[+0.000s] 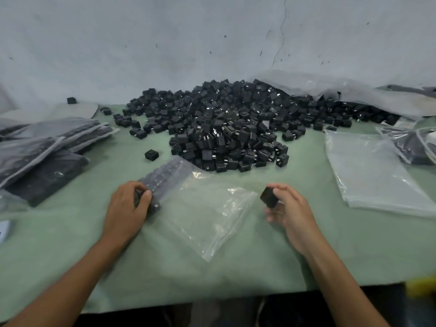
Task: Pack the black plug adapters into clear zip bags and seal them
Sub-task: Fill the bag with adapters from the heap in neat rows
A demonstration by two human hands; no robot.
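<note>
A clear zip bag (207,213) lies flat on the green table (259,267), its far left end filled with rows of black plug adapters (165,178). My left hand (128,206) grips that filled end of the bag, fingers curled over the adapters through the plastic. My right hand (286,208) pinches a single black adapter (269,197) just right of the bag's open end, a little above the table. A big heap of loose black adapters (226,128) covers the middle of the table behind the bag.
Filled, sealed bags (47,147) are stacked at the left. A stack of clear zip bags with nothing in them (375,171) lies at the right, more plastic sheeting (354,93) behind it. A lone adapter (151,154) sits left of the heap. The table's front edge runs along the bottom.
</note>
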